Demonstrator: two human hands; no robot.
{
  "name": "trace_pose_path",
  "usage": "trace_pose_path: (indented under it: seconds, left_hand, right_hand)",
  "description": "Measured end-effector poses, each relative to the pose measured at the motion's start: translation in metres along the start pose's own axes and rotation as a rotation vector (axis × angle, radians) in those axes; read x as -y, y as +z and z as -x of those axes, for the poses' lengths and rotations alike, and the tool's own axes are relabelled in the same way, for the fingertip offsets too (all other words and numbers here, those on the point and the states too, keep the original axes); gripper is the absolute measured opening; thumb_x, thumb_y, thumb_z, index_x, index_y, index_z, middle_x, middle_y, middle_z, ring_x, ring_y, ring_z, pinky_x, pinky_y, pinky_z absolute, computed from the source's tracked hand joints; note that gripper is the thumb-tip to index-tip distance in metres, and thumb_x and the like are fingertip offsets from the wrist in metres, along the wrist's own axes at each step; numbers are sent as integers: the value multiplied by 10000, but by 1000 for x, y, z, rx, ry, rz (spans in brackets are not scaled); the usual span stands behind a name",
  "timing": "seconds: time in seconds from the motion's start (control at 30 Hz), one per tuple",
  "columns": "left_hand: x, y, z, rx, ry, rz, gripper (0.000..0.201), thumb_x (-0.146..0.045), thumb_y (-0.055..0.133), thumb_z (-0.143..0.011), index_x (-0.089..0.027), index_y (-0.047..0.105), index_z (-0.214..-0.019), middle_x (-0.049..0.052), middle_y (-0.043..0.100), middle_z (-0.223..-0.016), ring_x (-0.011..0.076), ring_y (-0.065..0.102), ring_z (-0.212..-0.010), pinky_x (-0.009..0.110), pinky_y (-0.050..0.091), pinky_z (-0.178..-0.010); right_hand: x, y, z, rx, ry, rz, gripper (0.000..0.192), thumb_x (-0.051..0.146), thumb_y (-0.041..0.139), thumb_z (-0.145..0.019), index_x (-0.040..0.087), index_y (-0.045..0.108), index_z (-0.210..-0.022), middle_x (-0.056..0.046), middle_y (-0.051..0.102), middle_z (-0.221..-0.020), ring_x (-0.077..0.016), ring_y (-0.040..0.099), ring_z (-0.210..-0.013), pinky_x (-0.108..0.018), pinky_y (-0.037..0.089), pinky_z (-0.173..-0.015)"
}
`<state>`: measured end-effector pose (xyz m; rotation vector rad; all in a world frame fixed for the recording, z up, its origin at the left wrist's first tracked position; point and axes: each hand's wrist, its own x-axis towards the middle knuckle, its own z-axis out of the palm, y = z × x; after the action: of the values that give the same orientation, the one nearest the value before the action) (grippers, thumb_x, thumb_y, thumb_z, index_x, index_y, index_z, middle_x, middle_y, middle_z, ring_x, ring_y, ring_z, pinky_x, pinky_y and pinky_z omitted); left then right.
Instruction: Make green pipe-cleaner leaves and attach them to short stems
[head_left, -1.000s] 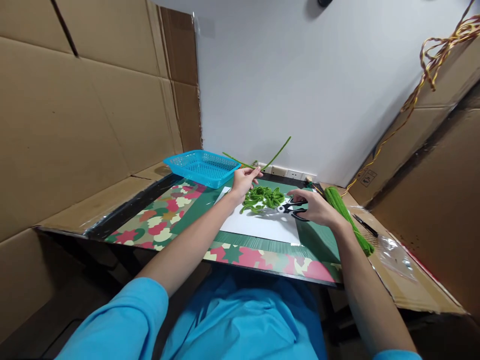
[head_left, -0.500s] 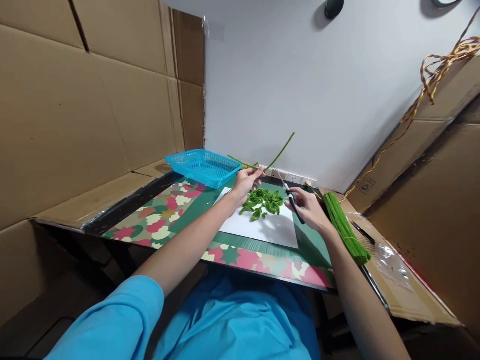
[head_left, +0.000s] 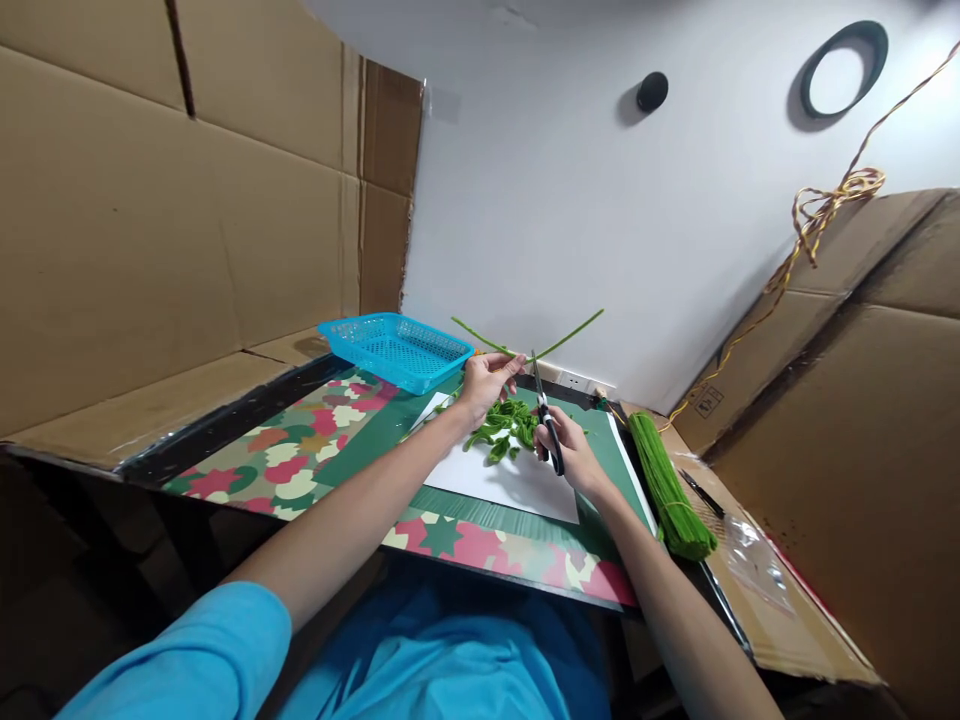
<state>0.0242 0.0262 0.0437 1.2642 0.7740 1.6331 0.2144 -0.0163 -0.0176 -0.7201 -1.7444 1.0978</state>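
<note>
Between thumb and fingers, my left hand [head_left: 489, 385] pinches a long green pipe cleaner [head_left: 574, 333], bent into a wide V with both ends pointing up. My right hand [head_left: 571, 452] is closed on a pair of scissors [head_left: 550, 430] with black handles, its blades pointing up at the pipe cleaner just right of my left fingertips. Whether the blades touch it, I cannot tell. Below both hands, several looped green pipe-cleaner leaves [head_left: 499, 440] lie in a heap on a white sheet of paper [head_left: 487, 482], partly hidden by my hands.
A blue plastic basket [head_left: 405, 372] stands at the back left. On the right lies a thick bundle of green pipe cleaners [head_left: 667, 490], beside black tweezers [head_left: 703, 492] and a clear plastic bag [head_left: 757, 565]. Cardboard walls [head_left: 187, 220] flank the table; power sockets [head_left: 574, 381] sit behind.
My right hand has brought the scissors left to the pipe cleaner, beside my left fingertips. The pipe cleaner's right arm now slopes lower. The head view has shifted.
</note>
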Motion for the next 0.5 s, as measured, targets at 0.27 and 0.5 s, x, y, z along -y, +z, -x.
trace_pose_path:
  seconds: [0.27, 0.5]
  left_hand:
    - [5, 2, 0, 2, -8, -16, 538, -621, 950, -608, -144, 737, -735, 10, 626, -558, 86, 473, -446, 220, 287, -390]
    - [6, 4, 2, 12, -6, 10, 545, -636, 937, -626, -141, 746, -753, 52, 709, -687, 76, 484, -460, 220, 271, -395]
  right_hand:
    - [-1, 7, 1, -32, -30, 19, 436, 563, 690, -964, 233, 587, -1231, 40, 536, -755, -141, 506, -655, -278, 453, -627]
    - [4, 11, 1, -72, -25, 35, 429, 552, 706, -946, 232, 599, -1211, 43, 522, -731, -143, 500, -647, -274, 452, -607]
